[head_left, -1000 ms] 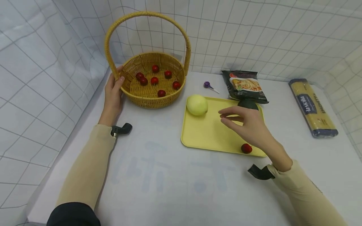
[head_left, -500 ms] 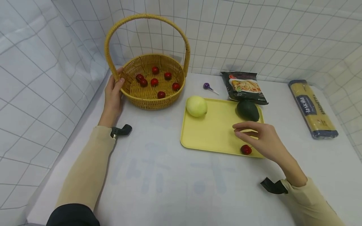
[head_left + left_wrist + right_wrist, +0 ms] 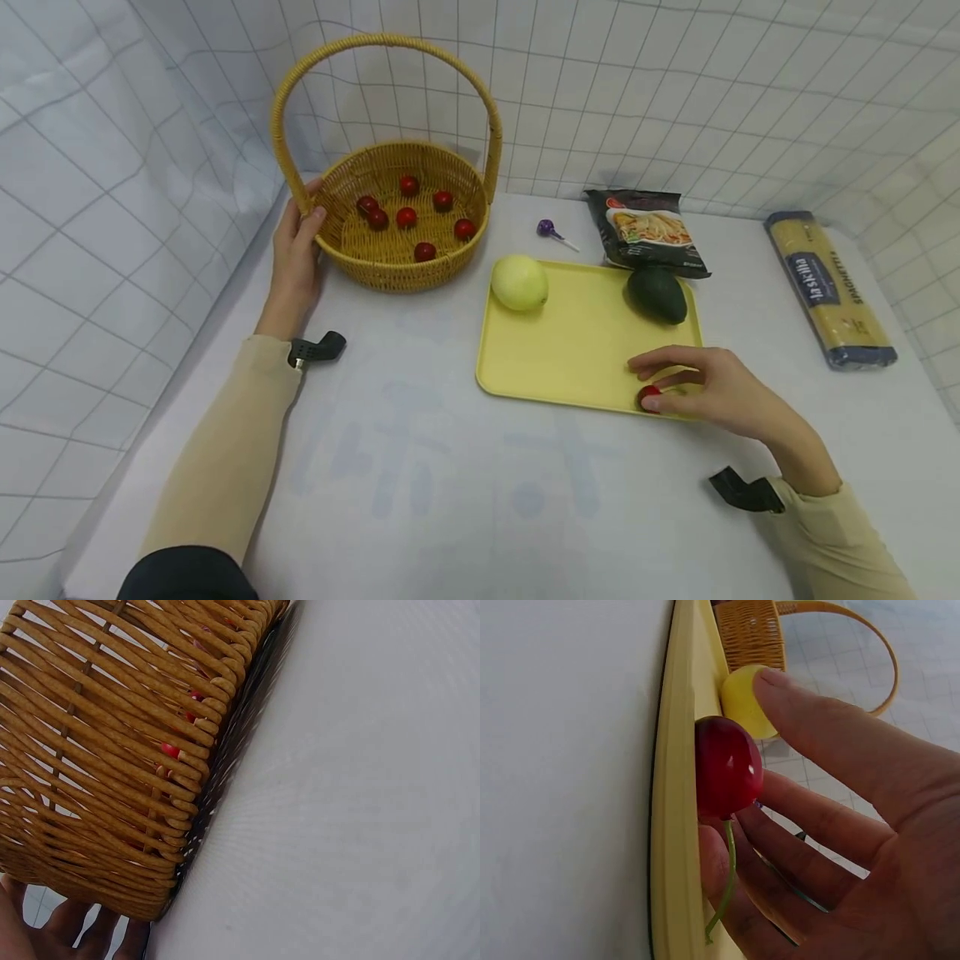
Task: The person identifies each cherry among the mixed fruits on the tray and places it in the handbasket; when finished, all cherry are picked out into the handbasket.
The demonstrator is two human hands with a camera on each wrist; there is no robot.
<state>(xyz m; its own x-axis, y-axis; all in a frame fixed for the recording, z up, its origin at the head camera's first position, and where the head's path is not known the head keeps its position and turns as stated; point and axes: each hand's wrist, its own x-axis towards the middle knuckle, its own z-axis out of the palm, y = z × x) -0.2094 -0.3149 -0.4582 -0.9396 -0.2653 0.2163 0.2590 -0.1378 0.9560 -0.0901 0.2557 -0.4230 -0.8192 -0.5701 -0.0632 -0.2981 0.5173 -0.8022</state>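
Note:
My left hand (image 3: 295, 254) grips the rim of a wicker basket (image 3: 401, 277) at the base of its tall handle. Several red cherries (image 3: 406, 217) lie inside the basket. Over the front right corner of a yellow tray (image 3: 551, 358), my right hand (image 3: 723, 392) is held around a single dark red cherry (image 3: 728, 766) with a green stem. In the right wrist view the thumb (image 3: 776, 686) stands apart from the cherry, and the fingers reach behind it; whether a finger touches it I cannot tell. In the left wrist view the fingers (image 3: 67, 921) show under the basket's edge.
A pale yellow-green round fruit (image 3: 519, 283) sits at the tray's back left, and an avocado (image 3: 657, 296) at its back right. Behind the tray lie a purple lollipop (image 3: 547, 227) and a black noodle packet (image 3: 651, 232). A spaghetti pack (image 3: 831, 287) lies at far right.
My right hand has come down toward the front right from over the tray's back part, uncovering the avocado, and now surrounds the cherry. The left hand stays on the basket.

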